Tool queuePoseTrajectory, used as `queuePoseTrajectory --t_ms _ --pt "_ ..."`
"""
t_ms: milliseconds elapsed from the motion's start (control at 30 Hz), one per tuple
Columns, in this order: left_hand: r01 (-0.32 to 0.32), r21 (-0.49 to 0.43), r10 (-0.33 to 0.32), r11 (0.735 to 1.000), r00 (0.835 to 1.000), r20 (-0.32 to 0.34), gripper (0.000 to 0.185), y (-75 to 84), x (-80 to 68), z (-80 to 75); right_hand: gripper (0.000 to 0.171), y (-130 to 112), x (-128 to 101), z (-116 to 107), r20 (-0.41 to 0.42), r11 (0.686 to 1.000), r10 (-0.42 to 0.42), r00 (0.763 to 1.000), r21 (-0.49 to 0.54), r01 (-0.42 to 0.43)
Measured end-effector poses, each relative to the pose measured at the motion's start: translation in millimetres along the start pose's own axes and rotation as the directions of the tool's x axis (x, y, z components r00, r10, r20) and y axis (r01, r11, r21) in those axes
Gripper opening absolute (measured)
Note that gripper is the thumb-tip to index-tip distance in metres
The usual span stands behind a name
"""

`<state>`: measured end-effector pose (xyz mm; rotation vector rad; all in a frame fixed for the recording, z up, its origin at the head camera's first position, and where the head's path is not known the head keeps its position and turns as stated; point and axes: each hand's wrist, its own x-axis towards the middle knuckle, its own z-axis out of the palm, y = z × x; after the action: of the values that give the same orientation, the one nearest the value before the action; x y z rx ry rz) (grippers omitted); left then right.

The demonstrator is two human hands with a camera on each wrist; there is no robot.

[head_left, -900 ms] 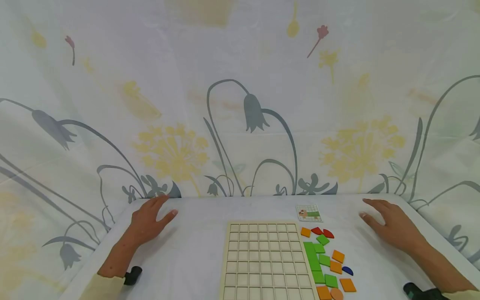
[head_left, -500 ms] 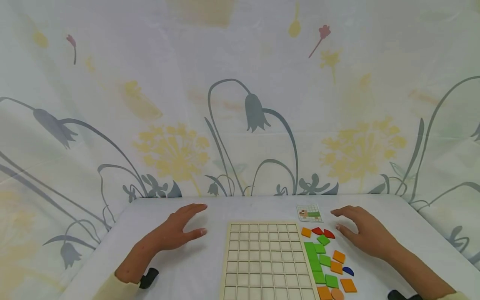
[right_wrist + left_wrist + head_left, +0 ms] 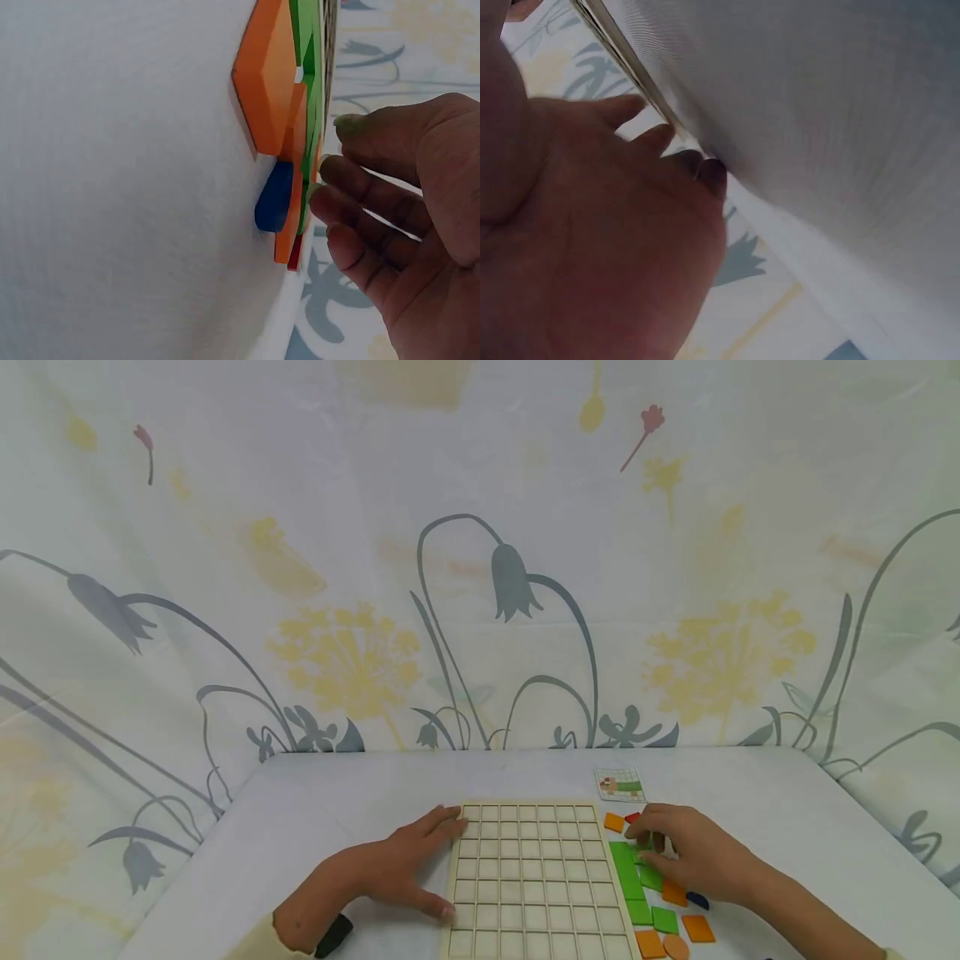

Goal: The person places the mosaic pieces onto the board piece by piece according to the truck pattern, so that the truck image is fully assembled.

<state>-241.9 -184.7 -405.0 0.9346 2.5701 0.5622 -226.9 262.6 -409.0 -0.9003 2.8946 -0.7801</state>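
Note:
A pale wooden board [image 3: 531, 866] with a raised grid lies in front of me on the white table. My left hand [image 3: 393, 870] spans its left side, with fingertips and thumb at the edge. To the board's right are flat pieces: a long green strip [image 3: 627, 870], green squares [image 3: 664, 920], orange squares [image 3: 698, 929], a round orange piece [image 3: 676, 947] and a blue half-disc [image 3: 697, 901]. Over the upper pieces is my right hand [image 3: 701, 853], fingers bent downward and hiding some of them. In the right wrist view a gap separates its thumb and fingers, with nothing held.
A small picture card [image 3: 620, 784] lies beyond the pieces, near the table's back edge. One orange square [image 3: 613, 822] and part of a red piece [image 3: 633, 817] sit by the board's upper right corner. A flower-printed cloth [image 3: 480, 610] hangs behind the table.
Both hands have moved inward and toward me. The left has gone from bare table to the board's left edge. The right has come from beside the card to over the pieces.

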Motion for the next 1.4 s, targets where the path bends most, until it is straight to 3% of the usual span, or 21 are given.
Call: queuePoseTrajectory --t_ms 200,367,533,800,1067,1400 --pt "0.065 0.01 -0.065 0.998 0.997 0.034 0.13 7.2 -2.8 2.8 0.011 0.0 0.1 4.2 0.014 0.999 0.026 1.0 0.025 -0.027" --pt "0.067 0.007 -0.067 0.998 0.997 0.029 0.13 6.4 -2.9 4.1 0.011 1.5 -0.3 7.6 0.021 0.997 0.077 0.997 0.003 -0.077" --pt "0.06 0.001 -0.06 0.998 0.998 0.028 0.129 5.6 -3.3 4.4 0.023 -0.3 -1.7 9.3 -0.001 0.995 0.101 0.995 0.02 -0.101" --pt "0.058 -0.001 -0.058 0.998 0.998 0.035 0.128 5.2 -2.1 5.7 0.013 -15.1 -2.1 10.0 -0.081 0.987 0.059 0.995 0.153 -0.047" --pt "0.059 0.008 -0.059 0.998 0.998 0.036 0.127 5.4 -2.2 5.4 0.011 -40.3 -2.0 29.7 -0.066 0.936 -0.006 0.998 0.352 0.029" --pt "0.058 0.022 -0.059 0.998 0.998 0.037 0.127 6.8 -1.3 2.8 0.012 -44.9 -2.2 34.0 0.0 0.945 0.032 0.999 0.327 -0.03"
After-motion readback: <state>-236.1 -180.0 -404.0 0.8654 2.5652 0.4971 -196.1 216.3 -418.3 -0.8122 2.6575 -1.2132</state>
